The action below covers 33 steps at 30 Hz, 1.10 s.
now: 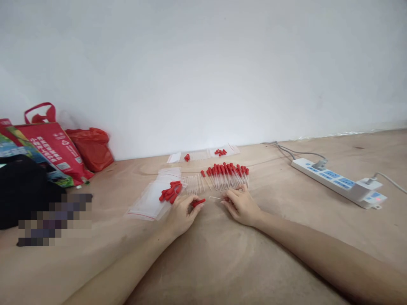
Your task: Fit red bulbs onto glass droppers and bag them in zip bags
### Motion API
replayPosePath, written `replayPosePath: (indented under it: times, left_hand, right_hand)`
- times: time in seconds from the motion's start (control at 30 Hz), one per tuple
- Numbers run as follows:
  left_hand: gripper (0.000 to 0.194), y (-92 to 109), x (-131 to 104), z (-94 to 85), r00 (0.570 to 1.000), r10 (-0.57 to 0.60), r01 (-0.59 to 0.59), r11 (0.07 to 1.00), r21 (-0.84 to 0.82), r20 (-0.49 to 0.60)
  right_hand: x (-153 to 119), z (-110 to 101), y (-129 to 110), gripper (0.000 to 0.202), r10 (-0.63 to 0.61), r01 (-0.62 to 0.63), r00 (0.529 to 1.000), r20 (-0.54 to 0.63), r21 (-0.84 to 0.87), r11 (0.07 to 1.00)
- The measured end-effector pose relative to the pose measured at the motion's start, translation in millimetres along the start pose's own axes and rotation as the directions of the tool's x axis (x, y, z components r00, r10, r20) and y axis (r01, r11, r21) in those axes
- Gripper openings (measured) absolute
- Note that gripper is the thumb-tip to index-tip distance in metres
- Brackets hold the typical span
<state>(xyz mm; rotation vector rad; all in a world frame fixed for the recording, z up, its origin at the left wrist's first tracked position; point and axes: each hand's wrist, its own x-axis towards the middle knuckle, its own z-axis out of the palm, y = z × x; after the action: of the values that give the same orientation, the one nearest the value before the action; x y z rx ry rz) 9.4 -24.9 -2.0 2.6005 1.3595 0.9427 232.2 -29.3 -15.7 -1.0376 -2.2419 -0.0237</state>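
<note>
Arms (127, 262) extend over the desk (197, 271); left hand (184, 214) pinches a bulb (199, 203), right hand (243, 207) a tube (215, 198); axes should align before joining.

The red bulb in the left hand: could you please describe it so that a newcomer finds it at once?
At the tabletop, find the left hand beside the heap of red bulbs. This hand pinches the red bulb, on the side facing the right hand. Unlike the heaped bulbs, it is held.

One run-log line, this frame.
left hand: holds red bulb; right hand: holds clear tube; bulb/tube: apart; capped tubes: beyond right hand
</note>
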Motion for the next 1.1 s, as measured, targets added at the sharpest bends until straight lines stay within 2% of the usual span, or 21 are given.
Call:
replayPosePath:
  times: [0.2,0.43,0.67,0.9,1.1]
  left_hand:
    - [0.013,5,-1,1.9,0.999,0.048,-0.048,0.999,-0.003,-0.01]
    - [0.013,5,0,1.1,0.999,0.037,-0.037,0.999,-0.016,-0.006]
    - [0.016,11,1,-3.1,0.99,0.135,-0.131,0.985,-0.109,0.035]
    - [0.018,12,0,-3.1,0.961,0.259,-0.244,0.959,-0.144,0.099]
    - [0.019,12,0,-1.9,0.952,0.284,-0.267,0.953,-0.143,0.113]
  right_hand:
    - [4,3,-7,0.006,-0.033,0.033,0.999,0.008,0.034,0.999]
    - [3,3,-6,0.007,-0.017,0.017,1.0,0.011,0.05,0.999]
    - [4,3,-4,0.012,-0.084,0.079,0.994,0.072,0.073,0.994]
    - [5,3,7,0.016,-0.159,0.145,0.983,0.089,0.141,0.979]
    - [5,2,3,0.017,-0.139,0.134,0.987,0.086,0.062,0.989]
